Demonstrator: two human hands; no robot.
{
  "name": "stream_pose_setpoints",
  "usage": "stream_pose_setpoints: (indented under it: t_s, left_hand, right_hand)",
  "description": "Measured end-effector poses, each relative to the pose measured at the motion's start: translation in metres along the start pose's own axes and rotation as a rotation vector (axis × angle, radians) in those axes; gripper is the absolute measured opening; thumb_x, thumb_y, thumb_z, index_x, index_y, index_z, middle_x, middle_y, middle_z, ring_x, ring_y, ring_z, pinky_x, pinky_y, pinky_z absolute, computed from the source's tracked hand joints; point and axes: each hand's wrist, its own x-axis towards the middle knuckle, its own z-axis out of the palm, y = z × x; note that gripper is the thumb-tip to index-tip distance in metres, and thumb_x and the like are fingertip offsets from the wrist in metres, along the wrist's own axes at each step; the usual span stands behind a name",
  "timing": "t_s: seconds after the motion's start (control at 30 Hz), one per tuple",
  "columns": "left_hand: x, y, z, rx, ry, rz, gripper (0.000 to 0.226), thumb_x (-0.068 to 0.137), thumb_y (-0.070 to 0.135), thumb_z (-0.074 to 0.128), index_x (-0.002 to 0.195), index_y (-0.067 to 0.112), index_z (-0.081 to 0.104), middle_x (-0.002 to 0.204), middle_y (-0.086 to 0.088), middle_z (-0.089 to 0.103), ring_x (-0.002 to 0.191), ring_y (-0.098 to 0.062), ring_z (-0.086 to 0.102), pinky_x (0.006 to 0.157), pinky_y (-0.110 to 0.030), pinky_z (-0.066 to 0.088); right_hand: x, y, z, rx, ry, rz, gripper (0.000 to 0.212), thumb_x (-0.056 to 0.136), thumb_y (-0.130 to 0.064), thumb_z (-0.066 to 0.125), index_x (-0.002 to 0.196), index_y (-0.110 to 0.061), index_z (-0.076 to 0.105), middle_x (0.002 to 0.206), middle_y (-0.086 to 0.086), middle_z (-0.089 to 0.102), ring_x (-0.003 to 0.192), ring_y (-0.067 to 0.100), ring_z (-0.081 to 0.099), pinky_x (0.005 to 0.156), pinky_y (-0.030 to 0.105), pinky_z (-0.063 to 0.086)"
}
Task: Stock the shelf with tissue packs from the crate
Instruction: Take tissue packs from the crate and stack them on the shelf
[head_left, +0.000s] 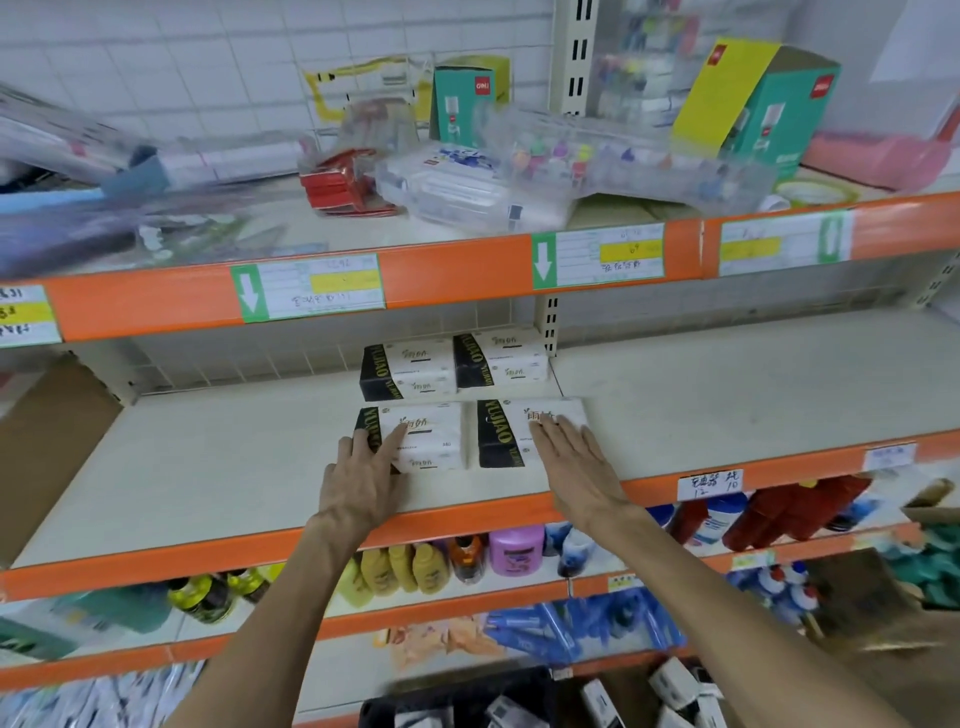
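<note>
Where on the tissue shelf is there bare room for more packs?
Two bare stretches of the middle shelf: left of the front left pack, out to the cardboard box, and right of the front right pack. Only a slim gap splits those packs. The top shelf is crowded.

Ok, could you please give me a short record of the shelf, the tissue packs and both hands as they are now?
shelf: middle shelf, orange front edge
back packs: two, side by side near the back wall
front left pack: lying flat, black end to the left
front right pack: lying flat beside it, a small gap between
left hand: rests on the front left pack's black end
right hand: flat on the front right pack, fingers straight
crate: dark, at the bottom edge, partly in view
</note>
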Motion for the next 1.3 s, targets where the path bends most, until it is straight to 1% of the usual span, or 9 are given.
stream_pose_setpoints:
  t_s: [0.2, 0.5, 0.77, 0.87, 0.93, 1.0, 1.07, 1.2, 1.3]
  left_hand:
    - [0.009, -0.001, 0.006, 0.053, 0.063, 0.029, 0.069, 0.094, 0.036, 0.044, 0.153, 0.033, 0.009, 0.130, -0.014, 0.035, 0.109, -0.029, 0.038, 0.092, -0.039, 0.043]
    - [0.042, 0.009, 0.018, 0.117, 0.104, -0.011, 0.074, 0.095, 0.031, 0.042, 0.154, 0.025, -0.004, 0.121, -0.017, 0.035, 0.099, -0.030, 0.038, 0.082, -0.033, 0.047]
    - [0.056, 0.006, 0.020, 0.106, 0.086, -0.020, 0.076, 0.094, 0.023, 0.042, 0.153, 0.026, -0.006, 0.125, -0.017, 0.032, 0.103, -0.032, 0.035, 0.085, -0.035, 0.046]
    - [0.060, 0.003, 0.012, 0.056, 0.027, -0.013, 0.079, 0.092, 0.021, 0.045, 0.153, 0.030, -0.005, 0.128, -0.016, 0.030, 0.111, -0.033, 0.034, 0.091, -0.038, 0.045]
    - [0.054, 0.001, 0.009, 0.014, -0.021, 0.003, 0.086, 0.089, 0.024, 0.052, 0.153, 0.032, -0.005, 0.139, -0.018, 0.026, 0.124, -0.035, 0.030, 0.102, -0.041, 0.038]
    - [0.039, -0.002, 0.009, -0.024, 0.029, 0.006, 0.091, 0.086, 0.027, 0.057, 0.153, 0.029, -0.004, 0.150, -0.018, 0.018, 0.136, -0.034, 0.024, 0.113, -0.044, 0.028]
    - [0.018, -0.004, 0.010, -0.061, 0.123, 0.001, 0.090, 0.085, 0.027, 0.059, 0.153, 0.021, 0.001, 0.155, -0.016, 0.016, 0.142, -0.032, 0.019, 0.116, -0.045, 0.022]
    - [-0.017, -0.005, 0.007, -0.080, 0.104, 0.009, 0.081, 0.093, 0.038, 0.050, 0.153, 0.014, 0.001, 0.159, -0.011, 0.009, 0.147, -0.028, 0.008, 0.120, -0.044, 0.015]
    - [-0.043, -0.006, 0.004, -0.094, 0.098, 0.009, 0.074, 0.097, 0.044, 0.040, 0.153, 0.009, 0.005, 0.159, -0.013, 0.010, 0.147, -0.028, 0.007, 0.120, -0.044, 0.013]
  right_hand:
    - [0.036, 0.009, -0.005, -0.015, -0.062, -0.082, 0.092, 0.081, 0.014, 0.036, 0.153, -0.013, -0.014, 0.161, 0.005, -0.018, 0.147, 0.021, -0.017, 0.121, 0.039, -0.007]
    - [0.075, 0.019, -0.005, -0.011, -0.093, -0.098, 0.089, 0.081, 0.014, 0.034, 0.153, -0.013, -0.012, 0.161, 0.004, -0.017, 0.147, 0.019, -0.018, 0.121, 0.040, -0.006]
    - [0.090, 0.019, -0.002, -0.040, -0.084, -0.112, 0.089, 0.083, 0.011, 0.038, 0.153, -0.012, -0.013, 0.161, 0.005, -0.018, 0.147, 0.021, -0.018, 0.121, 0.041, -0.005]
    - [0.092, 0.020, -0.006, -0.043, -0.100, -0.121, 0.087, 0.086, 0.009, 0.039, 0.153, -0.012, -0.012, 0.161, 0.005, -0.017, 0.148, 0.021, -0.017, 0.121, 0.041, -0.004]
    - [0.086, 0.021, -0.010, -0.011, -0.110, -0.109, 0.082, 0.089, 0.006, 0.038, 0.153, -0.012, -0.011, 0.161, 0.005, -0.016, 0.148, 0.020, -0.015, 0.121, 0.040, -0.004]
    - [0.077, 0.018, -0.012, 0.023, -0.050, -0.094, 0.078, 0.092, 0.001, 0.037, 0.153, -0.012, -0.010, 0.161, 0.005, -0.015, 0.148, 0.018, -0.015, 0.121, 0.038, -0.005]
    - [0.063, 0.013, -0.011, 0.035, 0.016, -0.096, 0.075, 0.097, -0.008, 0.037, 0.153, -0.011, -0.011, 0.161, 0.006, -0.017, 0.148, 0.018, -0.016, 0.121, 0.038, -0.006]
    - [0.039, -0.003, -0.008, -0.019, 0.026, -0.123, 0.072, 0.102, -0.035, 0.035, 0.153, -0.010, -0.010, 0.161, 0.006, -0.016, 0.148, 0.018, -0.017, 0.121, 0.038, -0.009]
    - [0.021, -0.019, -0.005, -0.007, 0.032, -0.126, 0.072, 0.102, -0.039, 0.034, 0.154, -0.011, -0.008, 0.161, 0.003, -0.014, 0.148, 0.017, -0.015, 0.120, 0.036, -0.010]
